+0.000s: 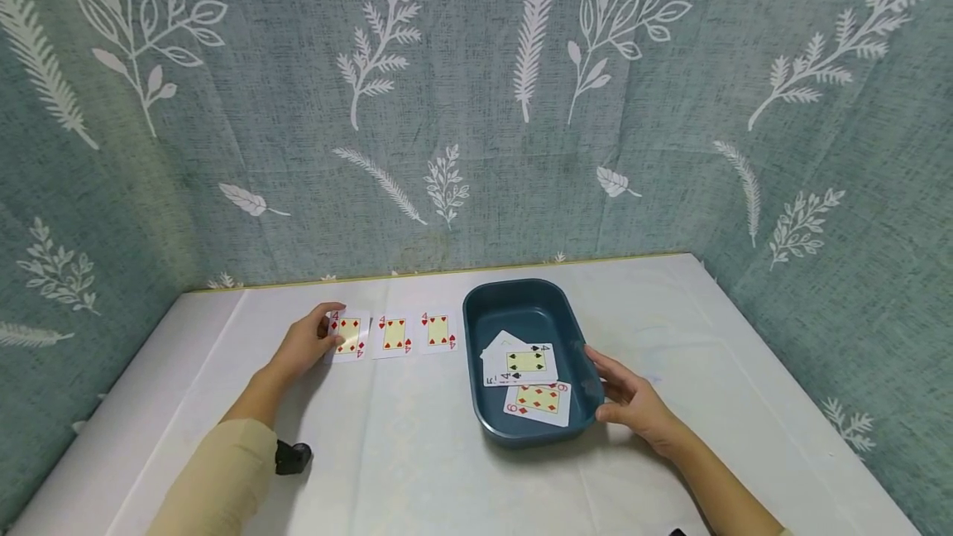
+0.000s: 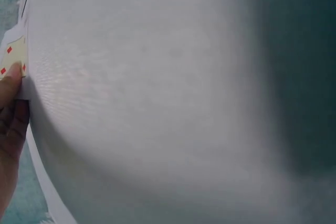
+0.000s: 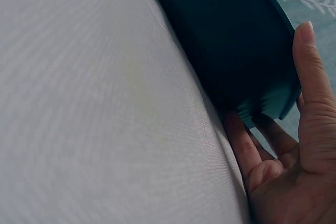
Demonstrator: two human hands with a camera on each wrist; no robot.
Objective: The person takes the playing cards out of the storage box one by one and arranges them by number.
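At the left end of a short row of playing cards, left hand (image 1: 304, 346) pinches a white four-of-diamonds card with a pale yellow centre panel (image 1: 347, 337); thumb lies on its face, fingers at the left edge. Left wrist view: thumb on the card again, rest of that frame mostly pale blur.

Just right of it on the white-covered worktop (image 1: 417, 437), face up: a white four-of-hearts card (image 1: 394, 336), then a second four-of-hearts card (image 1: 438, 332) near the tray.

Right hand (image 1: 640, 412) holds the deep teal, round-cornered rectangular tray (image 1: 524, 308) from outside, near its lower right corner, thumb and fingers apart; right wrist view shows fingertips against the outer wall.

Inside the tray, a loose overlapping heap: white four-of-spades card (image 1: 532, 362) uppermost, other white cards partly beneath, one showing a 5 index. Nearer the person, a red diamonds card (image 1: 539, 404), six or nine, cannot tell.

Outward: beige sleeve (image 1: 219, 470) on the left arm, small black object (image 1: 294, 457) beside it. Behind, grey-green fabric (image 1: 476, 73) printed with white leaves.
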